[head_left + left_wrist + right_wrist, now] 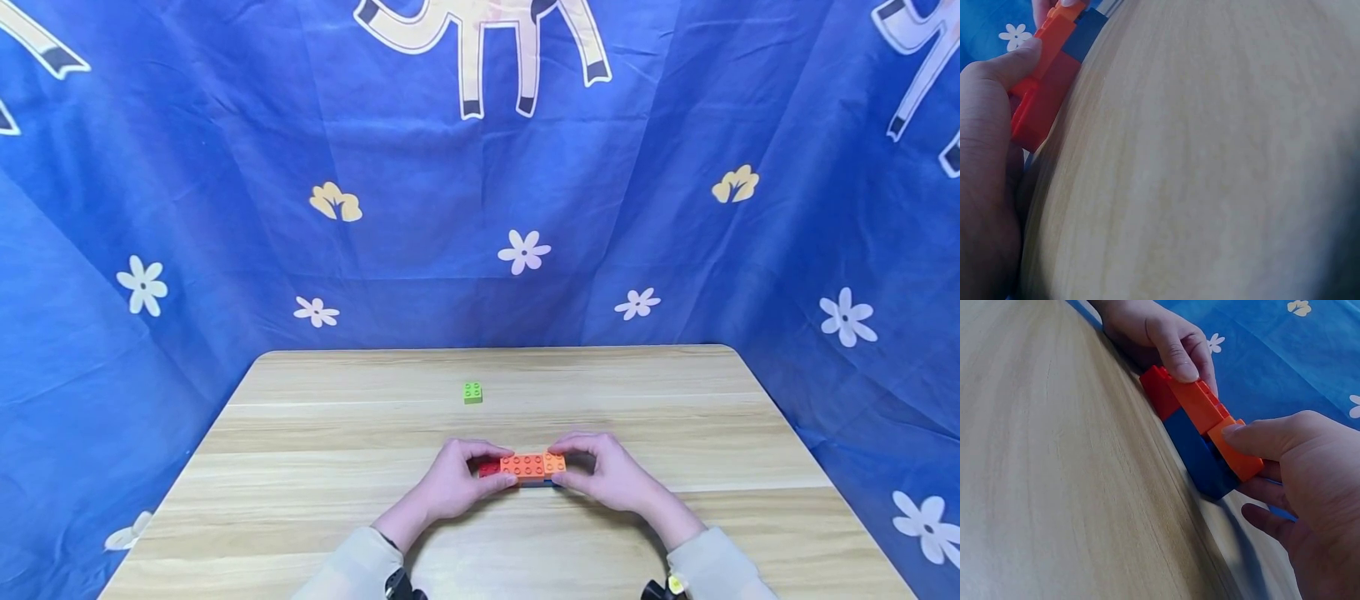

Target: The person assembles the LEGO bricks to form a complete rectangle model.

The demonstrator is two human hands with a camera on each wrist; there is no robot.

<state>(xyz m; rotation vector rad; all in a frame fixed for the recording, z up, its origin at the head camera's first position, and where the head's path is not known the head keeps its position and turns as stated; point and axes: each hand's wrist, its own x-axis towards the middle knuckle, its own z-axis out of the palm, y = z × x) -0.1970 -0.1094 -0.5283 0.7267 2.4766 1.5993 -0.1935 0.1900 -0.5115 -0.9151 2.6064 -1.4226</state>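
Observation:
A short row of toy building bricks lies on the table between both hands. On the lower level are a red brick at the left and a blue brick at the right. A long orange-red brick spans across them, studs up. My left hand pinches its left part between thumb and fingers. With thumb and fingers my right hand pinches a small light orange brick over the blue one's right end. In the right wrist view that brick sits slightly askew, with a gap showing beneath it.
A small lime green brick stands farther back on the wooden table. Behind the table and along its sides hangs a blue cloth printed with flowers and animals.

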